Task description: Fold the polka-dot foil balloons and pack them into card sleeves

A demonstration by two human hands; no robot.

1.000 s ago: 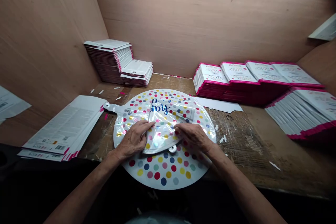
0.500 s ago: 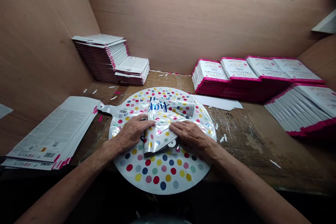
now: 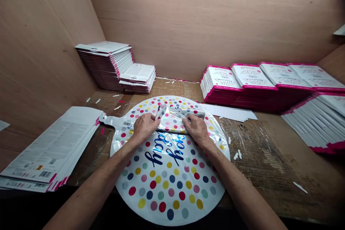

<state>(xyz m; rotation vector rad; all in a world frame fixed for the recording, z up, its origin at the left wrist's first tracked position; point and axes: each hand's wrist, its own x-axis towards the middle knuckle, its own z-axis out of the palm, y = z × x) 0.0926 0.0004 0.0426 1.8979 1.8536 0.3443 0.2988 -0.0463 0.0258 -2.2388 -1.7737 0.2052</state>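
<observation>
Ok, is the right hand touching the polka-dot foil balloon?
Touching. The head view shows the right hand resting on the folded-over part of the foil balloon, with no gap between them.

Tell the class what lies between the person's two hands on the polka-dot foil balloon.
A folded-over flap of the foil balloon lies between the left hand and the right hand, its shiny dotted film filling the stretch, as the head view shows.

Foil balloon (image 3: pixel 169 183) folded end partly hidden
</observation>
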